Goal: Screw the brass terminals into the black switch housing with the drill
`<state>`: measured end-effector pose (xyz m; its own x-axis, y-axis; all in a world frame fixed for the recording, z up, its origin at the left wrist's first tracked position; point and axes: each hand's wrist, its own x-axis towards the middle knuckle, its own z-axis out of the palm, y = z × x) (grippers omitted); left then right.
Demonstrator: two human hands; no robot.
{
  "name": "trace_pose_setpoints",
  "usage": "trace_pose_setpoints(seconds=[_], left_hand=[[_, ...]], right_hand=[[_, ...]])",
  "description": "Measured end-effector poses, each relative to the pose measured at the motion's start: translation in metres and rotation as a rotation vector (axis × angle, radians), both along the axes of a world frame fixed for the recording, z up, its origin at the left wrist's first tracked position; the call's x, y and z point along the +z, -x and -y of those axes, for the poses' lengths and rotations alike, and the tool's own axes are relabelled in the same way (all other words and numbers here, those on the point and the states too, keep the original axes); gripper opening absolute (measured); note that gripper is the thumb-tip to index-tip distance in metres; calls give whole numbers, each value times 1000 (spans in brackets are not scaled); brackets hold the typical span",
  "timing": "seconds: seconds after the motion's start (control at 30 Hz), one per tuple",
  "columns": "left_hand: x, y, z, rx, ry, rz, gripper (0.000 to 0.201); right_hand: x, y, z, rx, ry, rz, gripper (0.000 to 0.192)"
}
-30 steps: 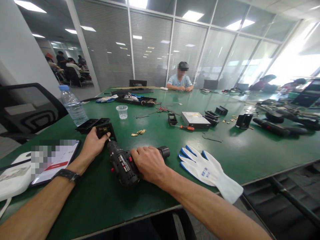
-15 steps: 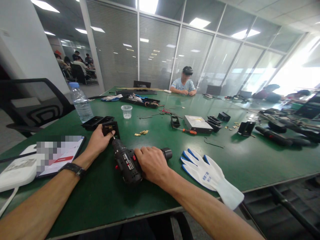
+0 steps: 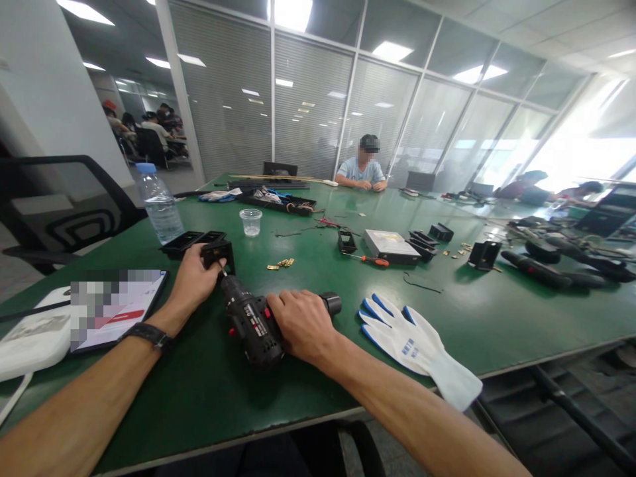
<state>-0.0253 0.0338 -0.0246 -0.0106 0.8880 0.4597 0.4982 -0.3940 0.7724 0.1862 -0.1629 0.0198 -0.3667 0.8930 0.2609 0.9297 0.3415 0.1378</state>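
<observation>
Nearest the camera, the right hand [image 3: 304,324] is closed around the handle of a black cordless drill [image 3: 251,322] that lies on its side on the green table [image 3: 209,391], its bit pointing away toward a small black bracket [image 3: 218,254]. The left hand [image 3: 195,279] wraps its fingers about the near side of that bracket and holds it against the table, with the tip of the drill's bit touching the bracket just beside the thumb. A dark watch [image 3: 149,335] sits on the left wrist. To the left of that arm lie a tablet [image 3: 116,307] and, touching its far edge, a white device [image 3: 34,338]. To the right of the drill, near the table's edge, lies a white glove with blue fingertips [image 3: 415,344]. Just beyond the bracket are two more black trays [image 3: 191,242], and behind them stands a clear water bottle [image 3: 159,205]. A few brass pieces [image 3: 281,264] lie scattered to the right of the bracket, with a clear plastic cup [image 3: 251,222] farther back. Toward the middle of the table rest a red-handled screwdriver [image 3: 370,260] and a grey metal drive [image 3: 390,243], with other black parts [image 3: 484,255] well apart to the right. At the far end a person in a light blue shirt [image 3: 362,173] sits with both hands on the table.
</observation>
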Motion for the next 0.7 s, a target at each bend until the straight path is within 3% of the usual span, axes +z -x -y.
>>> trace_pose_setpoints(seconds=[0.33, 0.5, 0.7], left_hand=[[12, -3, 11, 2, 22, -13, 47], [11, -4, 10, -6, 28, 5, 53], [6, -2, 5, 5, 36, -42, 47]], right_hand=[[-2, 1, 0, -5, -12, 0, 38], [-2, 0, -1, 2, -21, 3, 36], [-4, 0, -1, -5, -30, 3, 37]])
